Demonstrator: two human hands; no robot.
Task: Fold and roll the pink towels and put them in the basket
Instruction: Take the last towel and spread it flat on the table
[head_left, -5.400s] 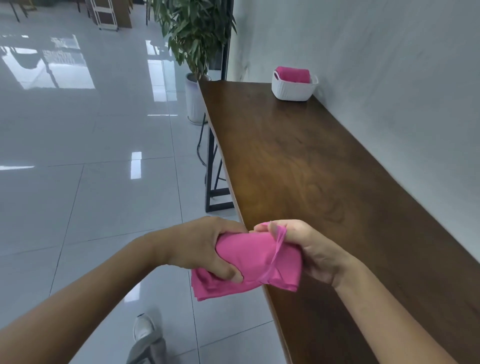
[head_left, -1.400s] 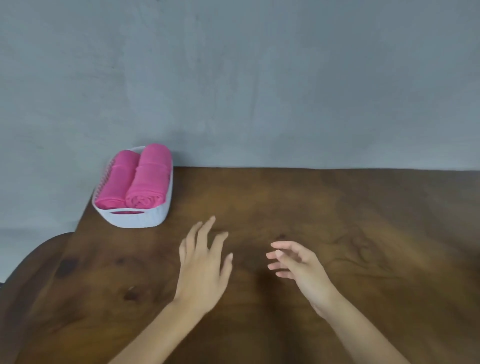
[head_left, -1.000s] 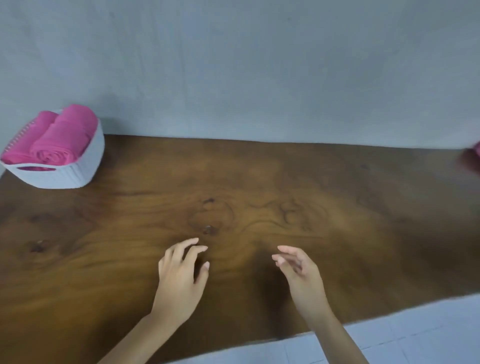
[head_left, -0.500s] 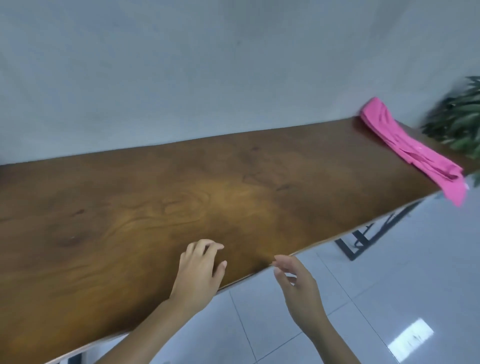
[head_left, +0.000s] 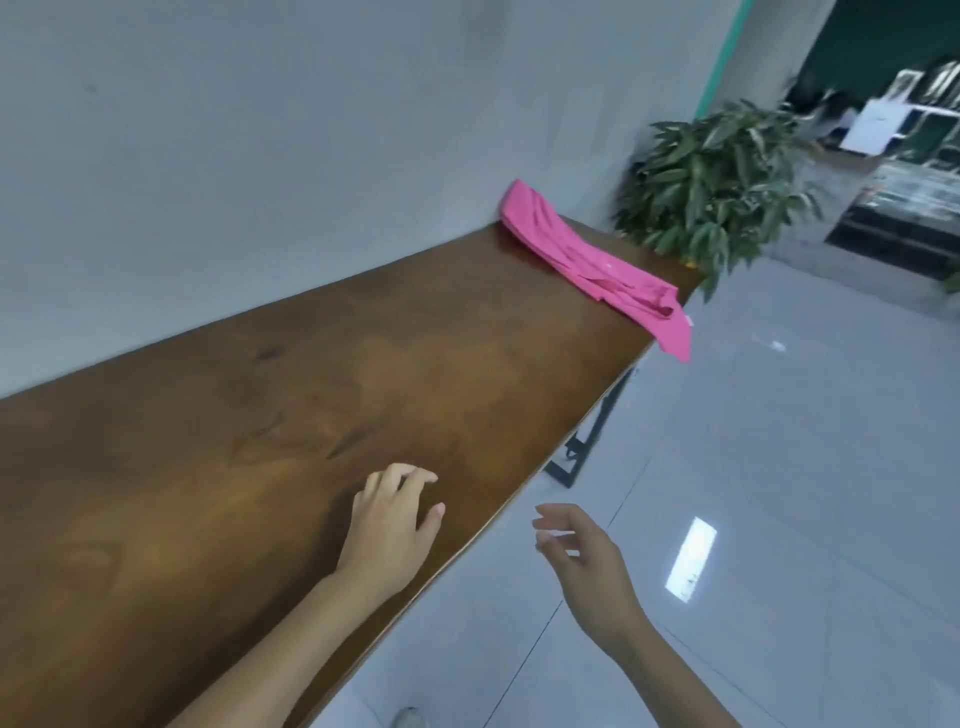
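Note:
A loose, crumpled pink towel (head_left: 592, 262) lies across the far right end of the long brown wooden table (head_left: 291, 405), one corner hanging over the front edge. My left hand (head_left: 393, 525) hovers over the table near its front edge, fingers loosely bent, holding nothing. My right hand (head_left: 582, 558) is off the table over the floor, fingers relaxed and empty. Both hands are far from the towel. The basket is out of view.
A grey wall runs along the table's back edge. A leafy potted plant (head_left: 711, 187) stands just past the table's far end. A black metal table leg (head_left: 592, 441) shows under the front edge. Glossy tiled floor (head_left: 779, 493) spreads to the right.
The view has swung right, away from the basket with two rolled towels, bringing the loose pink towel closer into view. Both hands stay empty; the right hand is now off the table.

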